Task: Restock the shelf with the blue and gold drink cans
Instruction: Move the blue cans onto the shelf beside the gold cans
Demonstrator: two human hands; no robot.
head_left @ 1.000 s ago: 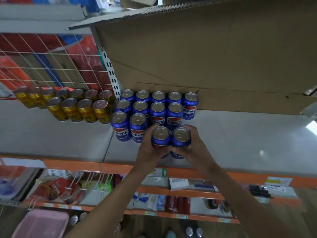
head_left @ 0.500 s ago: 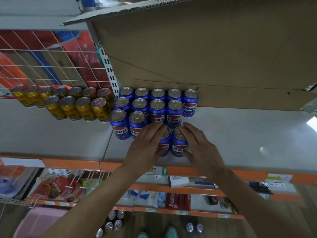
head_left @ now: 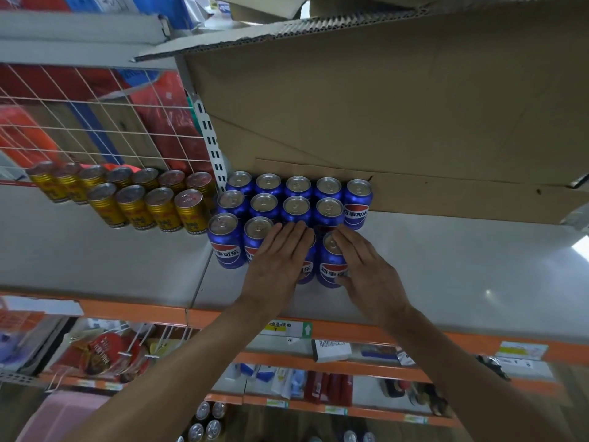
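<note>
On the shelf (head_left: 446, 266), dead ahead of left hand (head_left: 280, 260) and right hand (head_left: 366, 269): two front blue cans (head_left: 330, 266), upright, touching back rows (head_left: 296, 204). Both hands flat on can tops, fingers straight, gripping nothing. Probably calls for a straight push back, one can per hand, equally near.

Left hand (head_left: 276, 266) and right hand (head_left: 369, 272) flat on front blue cans (head_left: 331, 266), grey shelf (head_left: 462, 275)

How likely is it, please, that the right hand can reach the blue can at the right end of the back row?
Probably yes. The right hand lies open on a front can, holding nothing; the end can stands just past its fingertips, with bare shelf to its right.
</note>
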